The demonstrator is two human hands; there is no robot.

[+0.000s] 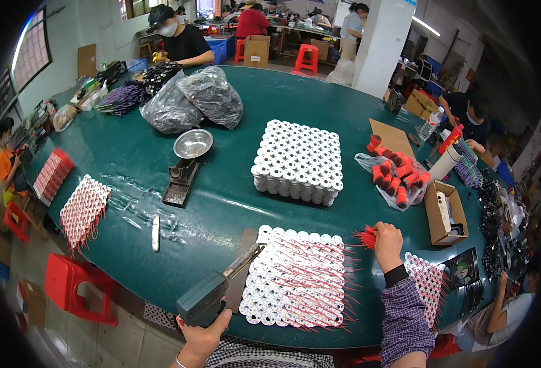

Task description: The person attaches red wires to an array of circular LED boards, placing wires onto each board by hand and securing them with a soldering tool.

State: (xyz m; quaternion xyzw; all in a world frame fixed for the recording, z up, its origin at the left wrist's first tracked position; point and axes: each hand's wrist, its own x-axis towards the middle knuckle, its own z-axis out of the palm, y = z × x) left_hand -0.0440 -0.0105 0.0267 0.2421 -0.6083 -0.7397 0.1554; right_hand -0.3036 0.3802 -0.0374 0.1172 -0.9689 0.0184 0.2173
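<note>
My left hand [201, 337] grips a dark green pistol-shaped tool [204, 300] with a long, thin metal nose. Its tip reaches the upper left edge of a block of white, ring-shaped pieces [259, 293] standing in close rows. Thin red wires [307, 270] lie across many of these pieces and stick out past the right side. My right hand [389, 245], closed, holds a bundle of short red wires [365, 237] just above the table, right of the block. A brown strip [241, 270] lies along the block's left side.
Farther back stands a taller block of white spools [298, 159]. Red rolls [399, 175] lie in a clear bag, beside a cardboard box [445, 214]. Wired pieces [427, 285] lie at right, more [85, 208] at left. A scale [184, 172] and white-handled knife [155, 233] are left. Several people work around.
</note>
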